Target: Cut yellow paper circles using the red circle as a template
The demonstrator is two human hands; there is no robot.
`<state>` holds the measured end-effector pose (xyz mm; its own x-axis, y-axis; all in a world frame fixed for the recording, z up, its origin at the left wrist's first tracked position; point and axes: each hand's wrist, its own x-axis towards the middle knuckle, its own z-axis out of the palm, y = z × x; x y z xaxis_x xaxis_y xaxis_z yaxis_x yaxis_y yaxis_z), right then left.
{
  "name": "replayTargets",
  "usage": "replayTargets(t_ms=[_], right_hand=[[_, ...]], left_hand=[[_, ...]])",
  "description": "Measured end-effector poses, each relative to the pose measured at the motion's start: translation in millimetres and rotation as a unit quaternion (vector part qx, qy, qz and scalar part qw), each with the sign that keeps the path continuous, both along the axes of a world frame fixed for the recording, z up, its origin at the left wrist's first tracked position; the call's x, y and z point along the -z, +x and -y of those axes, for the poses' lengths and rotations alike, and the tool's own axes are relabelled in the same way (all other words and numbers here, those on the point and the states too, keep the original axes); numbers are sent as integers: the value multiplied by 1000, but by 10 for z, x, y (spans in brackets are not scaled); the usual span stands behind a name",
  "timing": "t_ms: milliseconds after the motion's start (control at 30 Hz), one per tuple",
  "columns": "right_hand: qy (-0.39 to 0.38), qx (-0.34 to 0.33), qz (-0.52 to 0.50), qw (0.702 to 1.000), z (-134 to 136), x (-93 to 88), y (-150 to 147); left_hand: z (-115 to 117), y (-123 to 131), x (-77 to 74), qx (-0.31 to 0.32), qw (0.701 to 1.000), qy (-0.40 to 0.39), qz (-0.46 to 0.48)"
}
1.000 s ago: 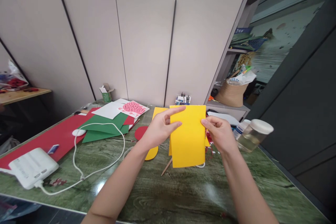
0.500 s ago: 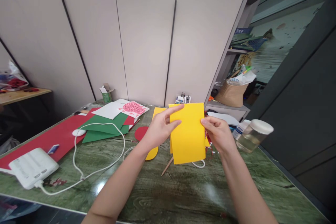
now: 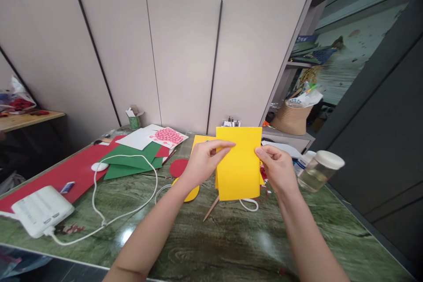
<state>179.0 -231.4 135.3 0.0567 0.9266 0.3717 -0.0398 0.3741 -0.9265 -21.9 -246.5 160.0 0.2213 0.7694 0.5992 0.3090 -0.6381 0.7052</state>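
In the middle of the view a rectangular yellow sheet of paper is held upright above the table. My right hand pinches its right edge, thumb on the near face. Over the left part of the sheet, my left hand has its thumb and index finger stretched out with a small gap between them; its other fingers are curled. Whether those fingertips touch the paper I cannot tell. More yellow edges show behind the sheet. Below it lies a brown pencil-like stick. A red paper circle and a yellow round piece lie beside my left forearm.
Green sheets, a long red sheet and a pink-patterned picture lie to the left. A white power bank trails a looped cable. A lidded clear jar stands right. Behind are cabinet doors.
The yellow sheet has moved slightly up and to the right. My left thumb and index finger have come closer together, while my right hand keeps its pinch.
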Motion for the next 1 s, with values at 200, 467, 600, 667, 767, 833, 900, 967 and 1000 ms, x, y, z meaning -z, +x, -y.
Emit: replayTargets(t_ms=[200, 467, 600, 667, 767, 833, 900, 967, 1000], right_hand=[[-20, -42, -23, 999, -1, -25, 4], [-10, -31, -3, 999, -21, -6, 36], [-2, -10, 12, 1000, 16, -18, 2], [1, -6, 15, 1000, 28, -28, -7], [-4, -26, 10, 1000, 18, -36, 9], [-15, -52, 13, 998, -3, -32, 36], [-24, -66, 23, 997, -26, -21, 63], [-26, -62, 28, 997, -40, -7, 79], [-26, -57, 29, 998, -43, -2, 82]], left_hand=[[17, -13, -8, -12, 999, 22, -26], [27, -22, -16, -35, 998, 30, -41], [29, -20, -10, -39, 998, 29, -42], [28, -20, -8, -43, 998, 30, -44], [20, -22, -5, -50, 997, 32, -51], [11, -24, -3, -58, 996, 33, -54], [4, -25, 0, -65, 996, 33, -58], [1, -26, 2, -66, 995, 32, -61], [3, -27, 3, -66, 995, 31, -62]])
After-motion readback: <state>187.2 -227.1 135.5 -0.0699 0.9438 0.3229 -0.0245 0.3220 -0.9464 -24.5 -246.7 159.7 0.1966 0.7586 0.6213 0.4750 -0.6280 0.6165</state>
